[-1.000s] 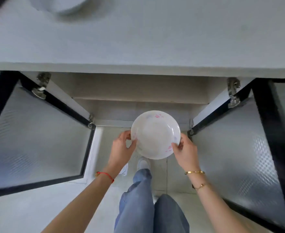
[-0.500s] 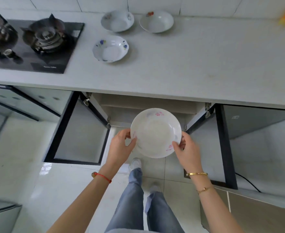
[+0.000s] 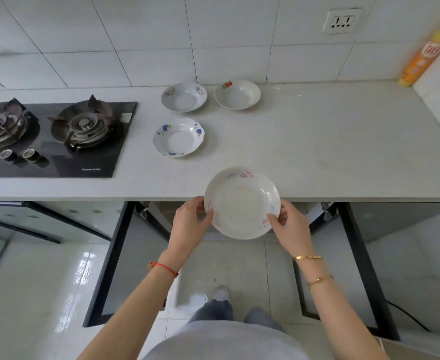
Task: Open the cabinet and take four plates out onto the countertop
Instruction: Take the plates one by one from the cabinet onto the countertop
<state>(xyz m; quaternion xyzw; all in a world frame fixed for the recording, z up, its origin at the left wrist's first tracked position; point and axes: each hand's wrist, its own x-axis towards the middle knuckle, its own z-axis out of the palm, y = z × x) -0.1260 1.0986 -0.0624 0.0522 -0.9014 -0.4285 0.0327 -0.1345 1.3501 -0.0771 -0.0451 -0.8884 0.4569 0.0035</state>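
Both hands hold one white plate (image 3: 242, 202) with faint pink flowers by its opposite rims, over the front edge of the tabletop (image 3: 317, 152). The left hand (image 3: 190, 224) closes its grip on the plate's left rim, thumb on the upper face and the other fingers hidden beneath. The right hand (image 3: 290, 228) does the same on the right rim, thumb lying on the lower right of the rim. The plate is round, so it has no long axis; its hollow faces up toward the camera, and it looks close to level, perhaps tipped slightly toward the person. Its far half overlaps the tabletop edge, its near half hangs over the open cabinet (image 3: 161, 211) below; whether it touches the tabletop cannot be told.

Three more plates already sit face-up on the tabletop, well apart from the held one: a blue-flowered plate (image 3: 179, 136) with a scalloped rim nearest, and behind it, near the tiled wall, a plate with small sprigs (image 3: 184, 97) and beside that a plate with a red flower (image 3: 237, 94).

Both glass cabinet doors stand swung open, the left door (image 3: 109, 263) and the right door (image 3: 364, 268) flanking the person's legs. A gas hob (image 3: 57, 136) lies to the left, an orange bottle (image 3: 421, 55) in the far right corner.
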